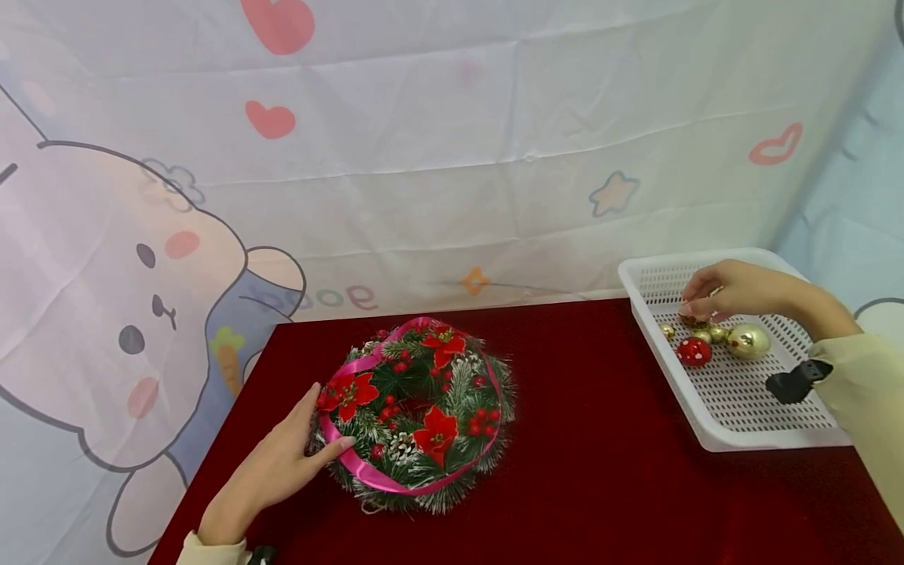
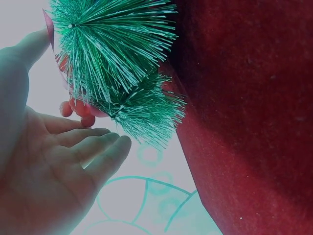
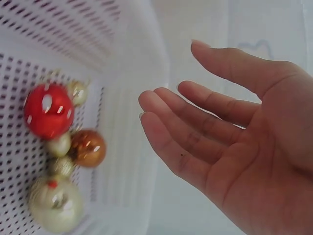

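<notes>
At the left of the head view, my left hand point(image 1: 282, 459) rests against the left edge of a Christmas wreath point(image 1: 452, 377) lying flat. Its thumb reaches over the pink ribbon point(image 1: 377, 477) at the rim. The left wrist view shows relaxed fingers beside the frosted green needles point(image 2: 117, 44). Over the white basket point(image 1: 671, 384), my right hand point(image 1: 741, 290) holds nothing, its fingers loosely bent. Beneath it lie a red white-spotted ball point(image 1: 694, 352), a large pale gold ball point(image 1: 749, 341), several small gold balls point(image 1: 667, 331) and a copper-brown ball point(image 3: 88, 148), partly covered in the head view.
A dark red cloth point(image 1: 579, 439) covers the table, with the basket at its right end. Behind the table hangs a printed curtain point(image 1: 438, 157) with hearts and a cartoon animal. Red flowers point(image 1: 435, 434), berries and pinecones decorate the wreath.
</notes>
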`<state>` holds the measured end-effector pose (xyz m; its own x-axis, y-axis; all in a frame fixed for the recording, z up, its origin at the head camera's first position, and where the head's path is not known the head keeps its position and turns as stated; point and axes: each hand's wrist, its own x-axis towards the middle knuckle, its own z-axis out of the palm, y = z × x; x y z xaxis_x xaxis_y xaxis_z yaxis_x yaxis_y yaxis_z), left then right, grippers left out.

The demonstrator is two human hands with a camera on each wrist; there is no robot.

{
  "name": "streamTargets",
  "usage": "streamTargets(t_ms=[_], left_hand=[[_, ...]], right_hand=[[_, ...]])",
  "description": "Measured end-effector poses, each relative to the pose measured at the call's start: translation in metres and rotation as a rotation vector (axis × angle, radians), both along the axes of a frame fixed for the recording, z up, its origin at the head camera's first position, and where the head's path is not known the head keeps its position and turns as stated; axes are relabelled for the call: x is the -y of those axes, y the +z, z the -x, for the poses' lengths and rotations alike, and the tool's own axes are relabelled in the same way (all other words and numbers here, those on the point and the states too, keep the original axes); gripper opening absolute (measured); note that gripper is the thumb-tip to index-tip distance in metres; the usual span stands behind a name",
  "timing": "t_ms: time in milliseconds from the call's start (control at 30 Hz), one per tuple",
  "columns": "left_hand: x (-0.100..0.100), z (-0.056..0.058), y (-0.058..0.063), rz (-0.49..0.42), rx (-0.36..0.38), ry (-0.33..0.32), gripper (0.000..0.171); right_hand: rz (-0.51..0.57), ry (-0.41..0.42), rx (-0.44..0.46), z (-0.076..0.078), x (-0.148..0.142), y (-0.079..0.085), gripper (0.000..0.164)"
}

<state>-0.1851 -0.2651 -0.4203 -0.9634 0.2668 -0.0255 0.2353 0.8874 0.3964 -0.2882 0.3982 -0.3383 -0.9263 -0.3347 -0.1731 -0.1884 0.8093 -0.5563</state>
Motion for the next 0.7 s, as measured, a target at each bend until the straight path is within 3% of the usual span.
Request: streamTargets(t_ms=[133,500,700], left_hand=[[0.000,0.000,-0.001,-0.002,0.003,-0.001,0.114],[-0.001,-0.001,0.001,-0.012,0.007,-0.002,0.113],[0.000,-0.002,0.004,-0.023,0.008,0.002,0.113]], right_hand=[[-0.015,0.030,-0.048,0.001,0.020,0.008,0.032],[0.038,0.134,-0.077,-0.004,0.096,0.032,0.034],[0.057,0.208,-0.107,-0.006,0.138,0.037,0.030]])
